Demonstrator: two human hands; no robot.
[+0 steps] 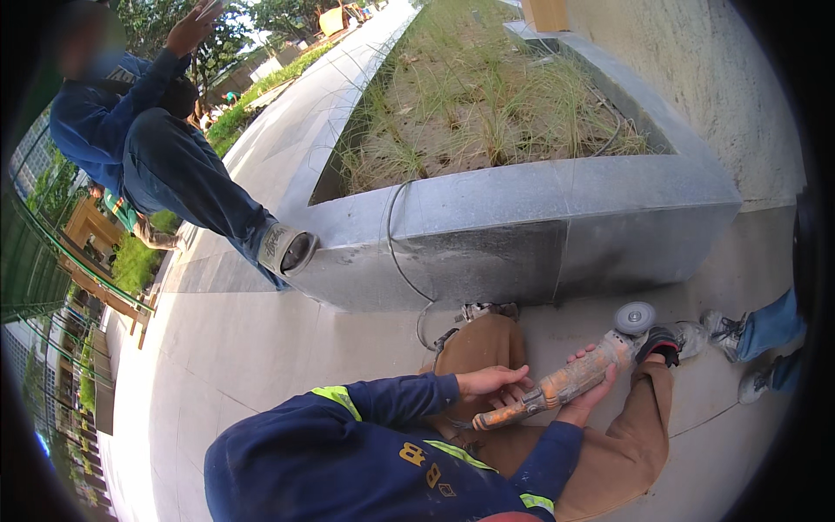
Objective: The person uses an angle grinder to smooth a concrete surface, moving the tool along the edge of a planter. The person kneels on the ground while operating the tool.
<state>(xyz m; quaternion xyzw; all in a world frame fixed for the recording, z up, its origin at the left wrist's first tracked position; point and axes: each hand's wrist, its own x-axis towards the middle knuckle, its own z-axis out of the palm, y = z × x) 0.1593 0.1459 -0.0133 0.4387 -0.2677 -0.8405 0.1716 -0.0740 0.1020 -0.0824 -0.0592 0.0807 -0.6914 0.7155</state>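
While the person is crouching over the pavement, an orange angle grinder point(570, 379) is lying across their knees, its grey disc point(634, 317) pointing away toward the stone planter point(557, 235). The right hand point(591, 383) is closing around the tool's body from beneath — likely carrying its weight — while the left hand point(494, 383) is resting, fingers curled, near the rear grip, seemingly to steady it. A cable point(400, 252) is trailing down the planter's face, and another person's boot point(285, 249) is pressing on its corner.
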